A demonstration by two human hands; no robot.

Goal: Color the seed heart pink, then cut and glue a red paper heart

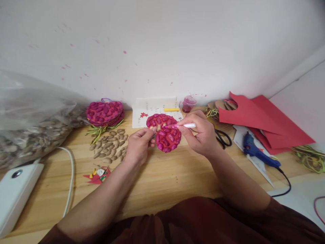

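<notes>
From the head view, your left hand [140, 142] pinches the left edge of the red disc [169, 138], thumb in front, while your right hand [200, 133] grips the white-handled brush [187, 125] between thumb and fingers. The disc is raised in front of you, over the wooden table [162, 176].

To do this well, keep the left pinch firm but near the rim, so your thumb stays off wet color. Work the pink tip into the grooves with light strokes, turning the disc rather than twisting your wrist; too much paint would probably run into the gaps.

The disc looks roughly round and bumpy, crowded with glossy magenta peanuts, red base showing between them. Near your left thumb and the brush tip, a couple of peanuts [158, 127] look pale and uncolored. Its back is hidden from you.
</notes>
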